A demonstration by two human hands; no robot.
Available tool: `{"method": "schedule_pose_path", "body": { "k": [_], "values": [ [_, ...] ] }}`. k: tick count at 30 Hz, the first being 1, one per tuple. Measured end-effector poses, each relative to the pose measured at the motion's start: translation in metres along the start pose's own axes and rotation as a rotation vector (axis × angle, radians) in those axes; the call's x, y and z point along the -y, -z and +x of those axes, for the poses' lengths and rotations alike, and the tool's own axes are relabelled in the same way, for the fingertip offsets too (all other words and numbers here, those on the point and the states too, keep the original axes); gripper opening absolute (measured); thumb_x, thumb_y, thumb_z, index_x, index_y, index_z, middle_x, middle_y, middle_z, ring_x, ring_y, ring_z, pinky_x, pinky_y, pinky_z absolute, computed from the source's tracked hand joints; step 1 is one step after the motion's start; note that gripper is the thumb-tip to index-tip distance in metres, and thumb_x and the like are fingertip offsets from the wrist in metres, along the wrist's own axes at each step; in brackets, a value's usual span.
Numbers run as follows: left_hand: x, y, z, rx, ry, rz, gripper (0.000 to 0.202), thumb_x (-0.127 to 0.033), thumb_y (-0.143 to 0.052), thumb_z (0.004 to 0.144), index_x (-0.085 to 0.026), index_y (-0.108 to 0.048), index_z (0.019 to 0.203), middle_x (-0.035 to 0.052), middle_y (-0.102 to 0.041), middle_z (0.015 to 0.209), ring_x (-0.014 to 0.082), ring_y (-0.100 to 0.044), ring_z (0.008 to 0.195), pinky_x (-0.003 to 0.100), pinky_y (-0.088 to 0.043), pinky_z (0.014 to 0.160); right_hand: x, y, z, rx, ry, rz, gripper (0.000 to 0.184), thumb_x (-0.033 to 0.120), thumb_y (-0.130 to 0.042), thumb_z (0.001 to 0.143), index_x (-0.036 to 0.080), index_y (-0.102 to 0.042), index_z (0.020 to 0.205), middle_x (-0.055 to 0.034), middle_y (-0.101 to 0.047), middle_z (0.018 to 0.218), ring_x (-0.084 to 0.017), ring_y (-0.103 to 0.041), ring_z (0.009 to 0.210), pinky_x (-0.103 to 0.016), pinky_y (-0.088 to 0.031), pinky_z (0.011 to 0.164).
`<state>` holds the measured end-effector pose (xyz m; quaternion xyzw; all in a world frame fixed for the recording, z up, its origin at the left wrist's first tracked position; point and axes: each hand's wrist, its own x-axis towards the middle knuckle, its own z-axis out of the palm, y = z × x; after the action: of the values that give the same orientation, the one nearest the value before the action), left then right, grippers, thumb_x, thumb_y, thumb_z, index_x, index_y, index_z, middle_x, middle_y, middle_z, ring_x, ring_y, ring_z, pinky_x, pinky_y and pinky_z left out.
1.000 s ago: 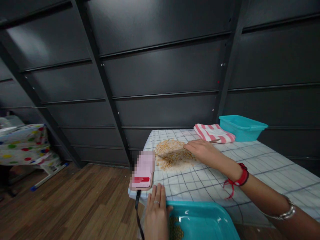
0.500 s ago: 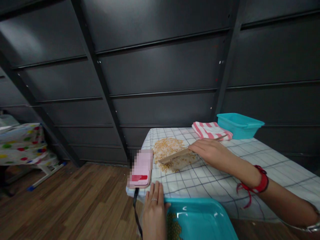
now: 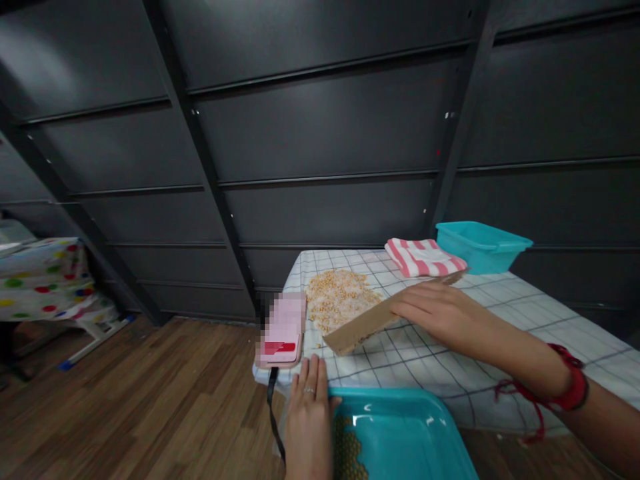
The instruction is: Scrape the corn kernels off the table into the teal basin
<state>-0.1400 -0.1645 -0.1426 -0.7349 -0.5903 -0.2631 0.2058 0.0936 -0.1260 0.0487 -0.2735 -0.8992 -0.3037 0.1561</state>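
My right hand (image 3: 433,310) is closed on the upper edge of a long cardboard strip (image 3: 363,327), held slantwise over the checked cloth. Just beyond the strip's near-left part lies a spread pile of yellow, round grains mixed with fine whitish ones (image 3: 343,297). At the near edge of the table, my left hand (image 3: 309,420) grips the left side of a turquoise plastic tub (image 3: 395,393), thumb over the rim. Inside the tub, along its left side, are small greenish-brown round grains (image 3: 350,453). The tub's near end is out of view.
A pink phone (image 3: 285,327) with a black strap (image 3: 273,407) lies left of the pile, at the table's edge. At the back sit a folded pink-and-white striped towel (image 3: 425,257) and another turquoise tub (image 3: 483,247). A dark panelled wall (image 3: 325,147) stands behind.
My right hand has drawn the cardboard strip toward me and slightly right, off the pile; its broad face now shows. The left hand stays on the tub.
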Motion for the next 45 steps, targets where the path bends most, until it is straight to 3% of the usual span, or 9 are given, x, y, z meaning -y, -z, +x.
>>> {"method": "schedule_pose_path", "body": {
  "k": [10,13,17,20,26,30,33,39,45],
  "values": [
    [0.006,0.004,0.003,0.027,-0.092,0.047,0.044,-0.01,-0.049,0.079,-0.017,-0.054,0.122,0.0113,-0.063,0.122,0.0246,-0.055,0.116,0.043,-0.051,0.091,0.015,-0.012,0.023,-0.012,0.02,0.017,0.025,0.002,-0.039,0.084,0.017,-0.059,0.085,-0.0057,-0.068,0.084,-0.016,-0.061,0.075,-0.03,-0.048,0.068],
    [0.008,0.004,0.002,0.012,-0.014,0.067,0.039,-0.008,-0.048,0.079,-0.015,-0.058,0.116,0.0116,-0.066,0.118,0.0245,-0.056,0.114,0.043,-0.05,0.093,0.015,-0.01,0.018,0.017,0.027,0.034,0.025,0.002,-0.039,0.083,0.018,-0.059,0.085,-0.0046,-0.067,0.083,-0.015,-0.06,0.075,-0.029,-0.048,0.069],
    [0.011,0.008,0.002,0.099,-0.122,0.059,0.042,-0.014,-0.047,0.082,-0.017,-0.052,0.124,0.0104,-0.063,0.123,0.0243,-0.053,0.118,0.042,-0.051,0.091,0.008,-0.004,0.004,0.054,0.032,0.082,0.028,0.001,-0.037,0.083,0.018,-0.059,0.089,-0.0051,-0.068,0.086,-0.017,-0.061,0.079,-0.031,-0.049,0.07],
    [0.013,0.01,0.002,0.107,-0.119,0.06,0.043,-0.015,-0.047,0.083,-0.018,-0.051,0.125,0.0114,-0.059,0.128,0.0244,-0.053,0.118,0.042,-0.049,0.093,0.003,0.003,-0.004,0.062,0.006,0.115,0.032,0.0,-0.035,0.082,0.019,-0.059,0.092,-0.0049,-0.068,0.089,-0.017,-0.062,0.081,-0.032,-0.049,0.072],
    [0.012,0.008,0.0,0.098,-0.091,0.026,0.048,-0.016,-0.047,0.083,-0.021,-0.045,0.131,0.0104,-0.059,0.128,0.025,-0.051,0.121,0.044,-0.048,0.094,0.004,-0.002,0.002,0.002,-0.02,0.109,0.03,0.0,-0.036,0.082,0.019,-0.058,0.09,-0.0047,-0.067,0.087,-0.016,-0.061,0.079,-0.031,-0.049,0.072],
    [0.013,0.007,0.001,0.067,-0.123,0.022,0.045,-0.015,-0.049,0.082,-0.016,-0.048,0.128,0.012,-0.062,0.124,0.0244,-0.053,0.118,0.04,-0.05,0.092,0.009,-0.011,0.003,0.021,-0.004,0.1,0.027,0.001,-0.037,0.082,0.018,-0.058,0.088,-0.0056,-0.067,0.086,-0.017,-0.061,0.078,-0.032,-0.049,0.07],
    [0.012,0.01,0.003,0.07,-0.131,0.038,0.041,-0.014,-0.049,0.082,-0.013,-0.052,0.123,0.0133,-0.063,0.122,0.0242,-0.054,0.117,0.038,-0.05,0.092,0.009,-0.008,-0.003,0.038,-0.004,0.113,0.03,0.0,-0.036,0.082,0.018,-0.058,0.09,-0.0046,-0.068,0.087,-0.016,-0.062,0.08,-0.031,-0.049,0.071],
    [0.008,0.016,0.006,0.085,-0.103,0.06,0.042,-0.012,-0.049,0.08,-0.018,-0.054,0.121,0.0103,-0.062,0.125,0.0245,-0.056,0.115,0.041,-0.051,0.09,0.005,0.006,-0.014,0.03,-0.011,0.11,0.033,0.0,-0.034,0.08,0.02,-0.059,0.091,-0.004,-0.068,0.087,-0.016,-0.062,0.078,-0.029,-0.049,0.068],
    [0.008,0.016,0.004,0.072,-0.122,0.075,0.041,-0.013,-0.047,0.083,-0.013,-0.051,0.123,0.0119,-0.063,0.123,0.0236,-0.054,0.117,0.038,-0.051,0.09,0.008,-0.001,-0.008,-0.009,-0.03,0.076,0.032,-0.001,-0.034,0.08,0.019,-0.057,0.09,-0.0045,-0.068,0.086,-0.016,-0.062,0.076,-0.03,-0.049,0.069]
  ]
}}
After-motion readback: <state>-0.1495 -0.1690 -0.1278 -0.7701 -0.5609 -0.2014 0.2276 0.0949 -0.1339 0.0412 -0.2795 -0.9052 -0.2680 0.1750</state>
